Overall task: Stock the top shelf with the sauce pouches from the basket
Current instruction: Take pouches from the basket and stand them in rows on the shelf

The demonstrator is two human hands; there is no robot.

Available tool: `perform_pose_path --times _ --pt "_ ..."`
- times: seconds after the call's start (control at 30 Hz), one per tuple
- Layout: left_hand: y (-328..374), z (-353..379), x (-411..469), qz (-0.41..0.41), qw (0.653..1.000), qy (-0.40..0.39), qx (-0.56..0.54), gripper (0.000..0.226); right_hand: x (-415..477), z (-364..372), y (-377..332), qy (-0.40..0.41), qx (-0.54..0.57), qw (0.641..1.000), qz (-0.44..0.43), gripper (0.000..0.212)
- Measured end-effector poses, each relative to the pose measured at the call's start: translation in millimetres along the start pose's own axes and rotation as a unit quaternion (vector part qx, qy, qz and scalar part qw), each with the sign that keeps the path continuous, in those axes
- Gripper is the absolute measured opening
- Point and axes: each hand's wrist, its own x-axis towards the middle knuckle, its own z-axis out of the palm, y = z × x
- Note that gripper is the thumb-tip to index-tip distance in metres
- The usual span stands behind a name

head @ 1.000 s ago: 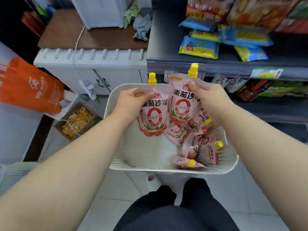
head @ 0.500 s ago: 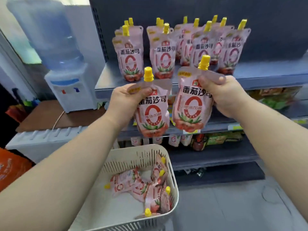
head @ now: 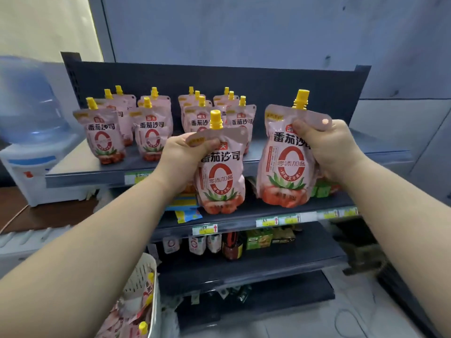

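Note:
My left hand grips a pink sauce pouch with a yellow cap by its upper left corner. My right hand holds a second sauce pouch by its upper right corner. Both pouches hang upright in front of the dark top shelf, just below its front edge. Several identical pouches stand in rows on the shelf's left and middle. The right part of the shelf is bare. The white basket at the bottom left holds several more pouches.
A water dispenser stands left of the shelf on a brown counter. Lower shelves carry snack packets, small boxes and jars. Grey wall panels rise behind the shelving. Pale floor tiles lie at the lower right.
My view has swung up from the basket to the shelf. Both hands have lifted their pouches out of the basket and up toward the top shelf, and moved further apart.

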Motion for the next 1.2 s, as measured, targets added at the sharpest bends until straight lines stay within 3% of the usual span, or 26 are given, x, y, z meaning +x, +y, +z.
perform_pose_path --times 0.23,0.5,0.93,1.2 --pt "-9.9 58.4 3.7 -0.014 0.999 -0.043 0.012 0.012 1.3 -69.3 7.2 -0.023 -0.026 0.999 0.024 0.015" --pt "-39.1 94.7 23.6 -0.017 0.997 -0.066 0.031 0.009 24.7 -90.3 46.5 0.002 -0.017 0.998 0.065 0.018" --pt "-43.0 136.7 144.3 0.010 0.996 -0.088 0.010 0.007 166.8 -98.8 71.4 0.010 -0.027 0.999 0.030 0.013" --pt "-58.8 176.1 204.2 0.057 0.985 -0.114 0.120 0.008 243.2 -124.4 102.0 0.034 -0.036 0.998 0.027 0.014"
